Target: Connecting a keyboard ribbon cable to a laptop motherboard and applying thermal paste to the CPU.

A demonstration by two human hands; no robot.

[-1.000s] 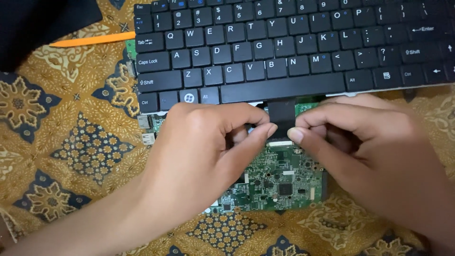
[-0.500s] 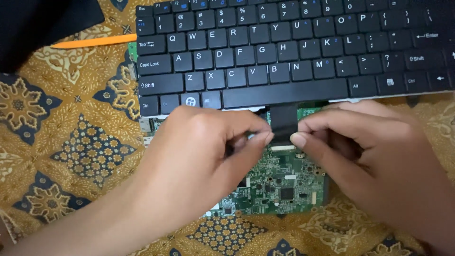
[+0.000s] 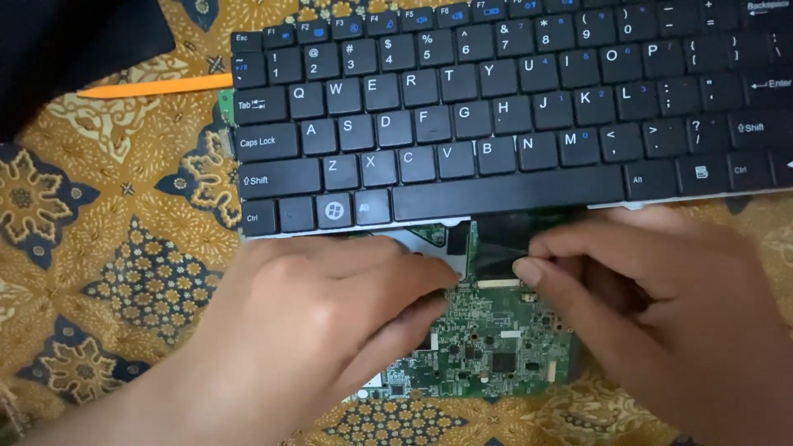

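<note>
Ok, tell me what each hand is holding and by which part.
Both hands, left hand and right hand, pinch the dark flat ribbon cable at its lower end, where it meets the green circuit board below the keyboard.

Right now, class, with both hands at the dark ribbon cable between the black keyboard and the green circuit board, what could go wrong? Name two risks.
1. The dark flat ribbon cable is pinched between the left hand and right hand fingertips near its connector; a skewed pull could crease or tear it.
2. The black laptop keyboard lies loose, overlapping the green circuit board on patterned batik cloth; if it slides, it may tug the cable.
</note>
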